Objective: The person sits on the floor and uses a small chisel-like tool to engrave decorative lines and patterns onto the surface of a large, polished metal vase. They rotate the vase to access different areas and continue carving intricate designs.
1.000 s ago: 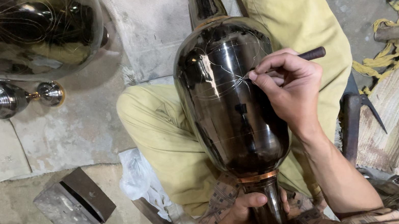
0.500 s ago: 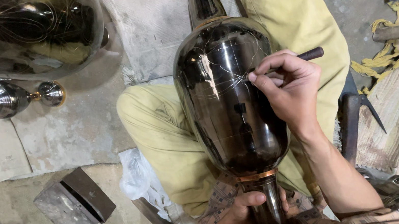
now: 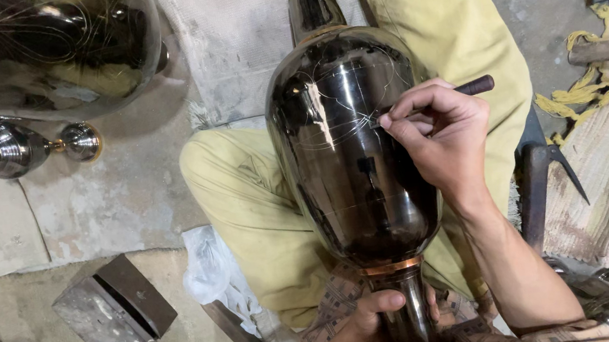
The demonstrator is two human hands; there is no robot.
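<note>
Barely shifted since a second ago, my right hand [image 3: 438, 142] pinches the scribing tool [image 3: 459, 92] against the vase [image 3: 352, 149] lying lengthwise over my lap, my left hand [image 3: 375, 318] gripping its neck.

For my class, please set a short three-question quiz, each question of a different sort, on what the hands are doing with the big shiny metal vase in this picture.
1. True or false: the right hand presses a thin tool against the body of the vase.
2. Which part of the vase does the left hand grip? A) the wide body B) the narrow neck below the copper band C) the far end
3. Fill in: the vase lies across the person's ___ trousers.

Key:
1. True; the tool's tip meets the scratched lines on the vase.
2. B
3. Yellow
</note>
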